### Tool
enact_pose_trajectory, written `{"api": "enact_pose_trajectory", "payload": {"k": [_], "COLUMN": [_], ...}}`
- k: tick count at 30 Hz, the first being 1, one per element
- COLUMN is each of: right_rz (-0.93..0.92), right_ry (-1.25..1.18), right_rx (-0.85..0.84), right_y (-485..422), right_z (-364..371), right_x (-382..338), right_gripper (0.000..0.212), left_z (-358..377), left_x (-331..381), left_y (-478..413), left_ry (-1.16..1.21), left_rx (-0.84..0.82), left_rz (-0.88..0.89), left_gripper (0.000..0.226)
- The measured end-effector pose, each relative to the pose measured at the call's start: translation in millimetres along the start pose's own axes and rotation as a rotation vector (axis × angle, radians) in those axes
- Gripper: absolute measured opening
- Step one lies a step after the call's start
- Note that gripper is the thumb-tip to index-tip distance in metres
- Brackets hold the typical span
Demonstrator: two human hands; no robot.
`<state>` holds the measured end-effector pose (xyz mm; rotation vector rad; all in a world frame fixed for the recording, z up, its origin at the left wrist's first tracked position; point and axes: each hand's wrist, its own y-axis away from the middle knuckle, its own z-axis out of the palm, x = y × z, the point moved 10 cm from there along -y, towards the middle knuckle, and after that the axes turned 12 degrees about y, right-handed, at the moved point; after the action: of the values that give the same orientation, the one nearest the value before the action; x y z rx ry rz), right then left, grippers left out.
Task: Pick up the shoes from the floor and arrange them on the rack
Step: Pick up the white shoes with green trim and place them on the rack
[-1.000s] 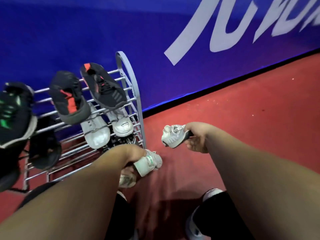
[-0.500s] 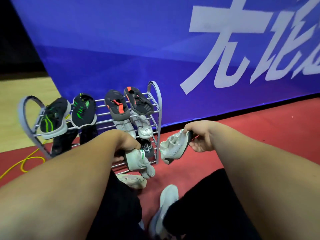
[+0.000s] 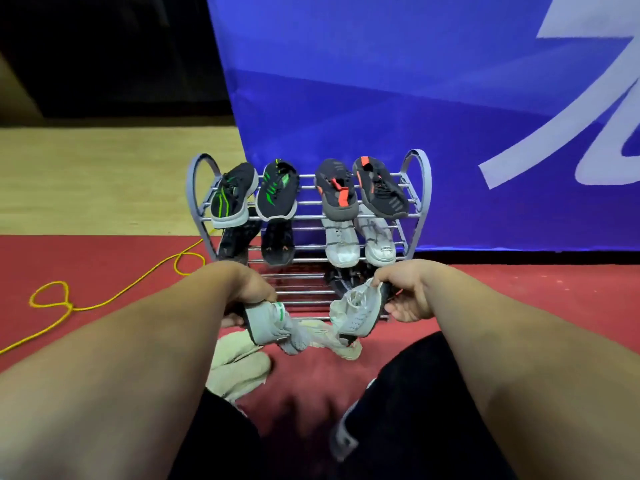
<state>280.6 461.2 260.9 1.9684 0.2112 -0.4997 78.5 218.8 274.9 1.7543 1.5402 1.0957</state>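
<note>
A grey metal shoe rack stands against the blue wall. Its top shelf holds a black-and-green pair and a grey-and-orange pair. The middle shelf carries a black pair and a white pair. My left hand grips a white shoe with green trim by its heel, just in front of the bottom shelf. My right hand pinches a second white shoe by its heel collar, toe hanging down. A cream shoe and another pale shoe lie on the floor below.
The floor is red carpet with light wood beyond on the left. A yellow cable loops over the carpet left of the rack. A dark shoe sits on the bottom shelf's right part. My legs in black trousers fill the lower frame.
The view has swung so the rack sits centred in front of me. Both hands, each still holding its white shoe, have come closer to the rack's bottom shelf.
</note>
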Motion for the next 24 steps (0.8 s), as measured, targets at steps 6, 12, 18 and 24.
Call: {"api": "enact_pose_trajectory", "payload": {"k": [6, 12, 18, 24], "right_rz": [-0.027, -0.032, -0.029, -0.08], "right_ry": [-0.035, -0.421, -0.729, -0.772], "right_rx": [-0.024, -0.06, -0.124, -0.139], "right_y": [-54, -118, -163, -209], "right_z": [55, 116, 163, 190], "right_x": [-33, -42, -54, -79], "right_gripper": [0.016, 0.025, 0.026, 0.038], "left_z": [-8, -8, -7, -5], "left_x": [-57, -86, -95, -79], "left_y": [-60, -126, -181, -231], "left_ry": [0.322, 0.633, 0.879, 1.125], "left_rx": [-0.005, -0.035, -0.105, -0.128], "left_rz": [-0.047, -0.042, -0.054, -0.095], "left_gripper": [0.034, 0.021, 0.018, 0.023]}}
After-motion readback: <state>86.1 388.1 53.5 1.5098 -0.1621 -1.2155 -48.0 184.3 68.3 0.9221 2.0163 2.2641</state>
